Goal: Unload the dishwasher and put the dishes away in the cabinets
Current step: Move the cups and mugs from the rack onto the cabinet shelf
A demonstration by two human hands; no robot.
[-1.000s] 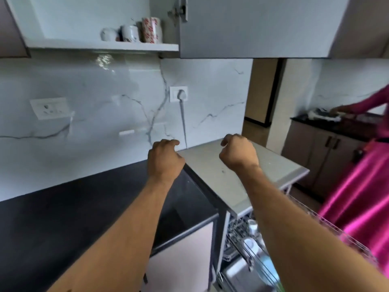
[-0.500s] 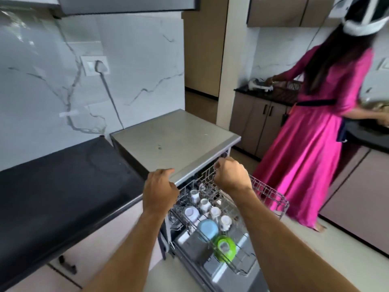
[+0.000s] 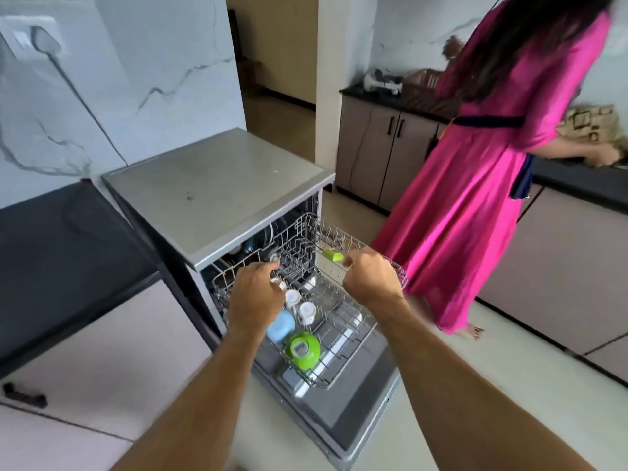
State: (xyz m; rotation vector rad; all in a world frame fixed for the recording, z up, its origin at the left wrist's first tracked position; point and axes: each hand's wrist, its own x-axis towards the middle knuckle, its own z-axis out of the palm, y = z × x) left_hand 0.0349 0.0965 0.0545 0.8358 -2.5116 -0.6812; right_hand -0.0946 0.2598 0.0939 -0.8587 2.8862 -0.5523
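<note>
— What are your fingers doing right now?

— The fingers [image 3: 272, 271] of my left hand [image 3: 256, 297] are curling down onto one of the small white cups [image 3: 293, 298] standing upside down in the upper rack [image 3: 360, 321]. They are bending over a cup at the left end of the row and seem to be closing on it, though my knuckles are hiding the actual contact, so I cannot tell if I am gripping it yet. My right hand [image 3: 370, 283] is hovering over the rack's right side, fingers loosely curled and apparently holding nothing; whether they are touching the wire rim I cannot say. A small green piece [image 3: 333, 255] is sitting in the rack just beside those fingertips.

— And around them?

— A blue bowl [image 3: 280, 326] and a green bowl [image 3: 302, 346] are lying face down at the near end of the rack. The rack is standing pulled out over the dropped dishwasher door [image 3: 339, 413], so the dishes are all waiting in the dishwasher [image 3: 217, 188]. Another person in a pink dress [image 3: 458, 212] is working at the far counter.

— So which step is this?

— I judge I am picking cups out of the rack. Next I am needing a firm pinch, a straight lift clear of the tines, then a turn toward the cabinets.
</note>
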